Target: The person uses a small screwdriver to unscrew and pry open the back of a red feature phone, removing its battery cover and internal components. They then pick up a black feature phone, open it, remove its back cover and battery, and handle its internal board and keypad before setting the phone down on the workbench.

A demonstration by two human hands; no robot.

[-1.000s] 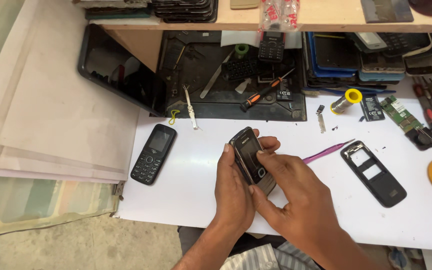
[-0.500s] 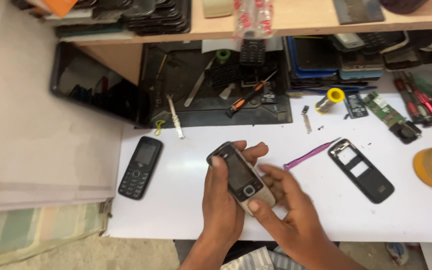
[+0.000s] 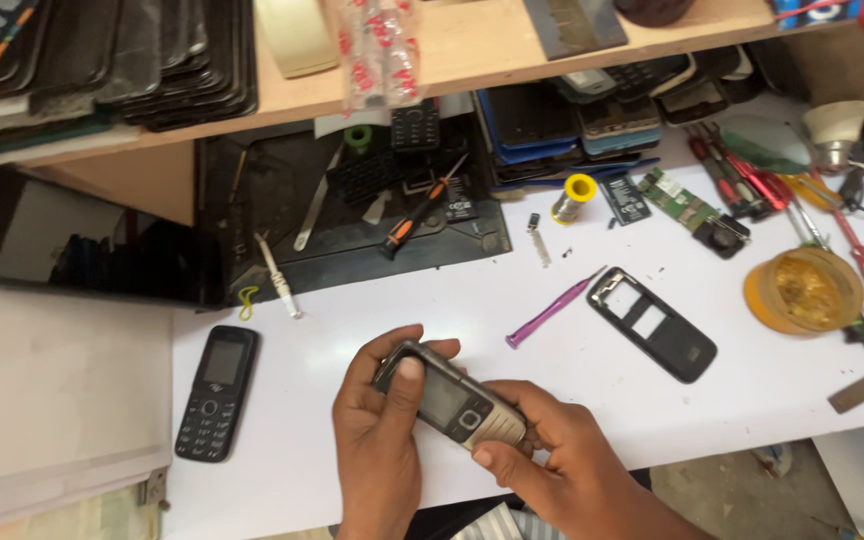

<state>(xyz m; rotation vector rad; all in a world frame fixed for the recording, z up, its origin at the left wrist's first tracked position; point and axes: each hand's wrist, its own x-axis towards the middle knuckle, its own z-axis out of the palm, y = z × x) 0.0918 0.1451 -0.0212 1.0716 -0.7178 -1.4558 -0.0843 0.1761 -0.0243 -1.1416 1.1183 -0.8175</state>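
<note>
Two hands hold one small grey phone just above the near edge of the white counter, screen up and tilted down to the right. The left hand wraps the upper end, thumb pressed on the top corner and fingers curled behind the body. The right hand pinches the lower end by the keypad, fingers pressed together along its edge.

Left of the hands a black keypad phone lies flat. To the right lie a purple pry tool and, beyond it, an empty black phone frame. Farther off sit a dark work mat with an orange-handled screwdriver, a yellow solder spool and an orange tub.

The phone hangs close to the counter's near edge, so a slip of the thumb could drop it to the floor. Hard pressure on the top corner could crack the screen or snap a clip, I judge.

The phone's back and both palms are hidden. Whether its case is split open cannot be told. The shelf above is cut off.
</note>
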